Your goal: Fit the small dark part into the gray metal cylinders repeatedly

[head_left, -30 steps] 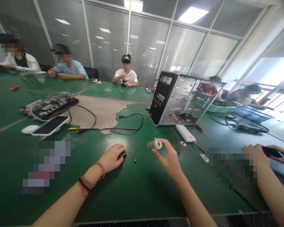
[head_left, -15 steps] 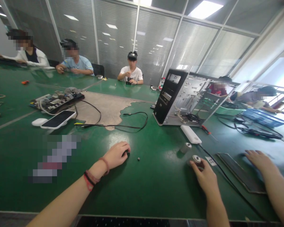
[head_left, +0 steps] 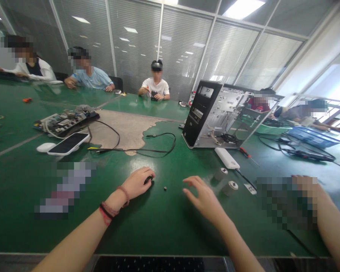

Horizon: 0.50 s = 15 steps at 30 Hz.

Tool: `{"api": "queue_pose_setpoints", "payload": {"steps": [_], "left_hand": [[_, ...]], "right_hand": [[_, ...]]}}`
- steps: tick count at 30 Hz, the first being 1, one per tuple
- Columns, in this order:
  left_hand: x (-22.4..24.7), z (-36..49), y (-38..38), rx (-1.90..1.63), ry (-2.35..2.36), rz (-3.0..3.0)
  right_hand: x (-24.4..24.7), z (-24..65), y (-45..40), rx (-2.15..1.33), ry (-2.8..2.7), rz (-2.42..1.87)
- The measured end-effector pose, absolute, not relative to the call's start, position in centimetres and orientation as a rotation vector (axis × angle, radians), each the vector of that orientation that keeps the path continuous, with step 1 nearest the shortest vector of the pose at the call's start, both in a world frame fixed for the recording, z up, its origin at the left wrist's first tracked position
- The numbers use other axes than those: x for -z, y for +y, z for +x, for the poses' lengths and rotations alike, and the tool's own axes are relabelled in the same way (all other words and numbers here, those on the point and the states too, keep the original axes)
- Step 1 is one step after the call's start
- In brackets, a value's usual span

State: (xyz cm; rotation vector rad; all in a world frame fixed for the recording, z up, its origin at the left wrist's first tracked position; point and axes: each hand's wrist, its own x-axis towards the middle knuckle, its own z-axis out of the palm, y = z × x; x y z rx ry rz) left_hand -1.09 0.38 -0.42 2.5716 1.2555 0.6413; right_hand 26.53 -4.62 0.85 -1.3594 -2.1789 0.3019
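Note:
My left hand (head_left: 140,183) rests on the green table with its fingers closed round a small black object (head_left: 149,179), mostly hidden by the fingers. Just right of it lies a tiny dark part with a light top (head_left: 165,188). Over the table further right, my right hand (head_left: 200,192) is empty, its thumb and fingers apart and pointing toward the tiny part. Beyond its wrist stand two small metal cylinders, a rear one (head_left: 221,174) and a nearer one (head_left: 230,188), both upright with a dark mark on top.
Behind the cylinders are a white power bank (head_left: 227,158) with a black cable, a red screwdriver (head_left: 245,152) and an open computer case (head_left: 201,113). A phone (head_left: 68,144) and a circuit assembly (head_left: 66,121) lie left. Another person's arm (head_left: 330,206) reaches in at right.
My right hand has let go of the nearer metal cylinder, which stands on the table, and has moved left with its fingers spread. My left hand stays nearly in place.

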Motion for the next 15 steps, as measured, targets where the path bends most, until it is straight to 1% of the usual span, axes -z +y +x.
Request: {"api": "queue_pose_setpoints", "payload": {"steps": [2, 5, 8, 12, 15], "left_hand": [[0.4, -1.3, 0.5, -0.649, 1.269, 2.576], [0.4, -1.4, 0.5, -0.652, 1.281, 2.585], [0.3, -1.4, 0.5, -0.650, 1.280, 2.593], [0.2, -1.3, 0.3, -0.635, 1.277, 2.599], [0.1, -1.2, 0.1, -0.626, 1.275, 2.594]], "right_hand": [[-0.5, 23.4, -4.3, -0.391, -2.340, -1.306], [0.8, 20.2, -3.7, -0.296, -2.428, -1.330], [1.5, 19.4, -3.1, -0.266, -2.425, -1.337], [0.4, 22.4, -2.7, -0.328, -2.306, -1.261], [-0.8, 27.9, -2.3, -0.231, -2.059, -1.328]]}}
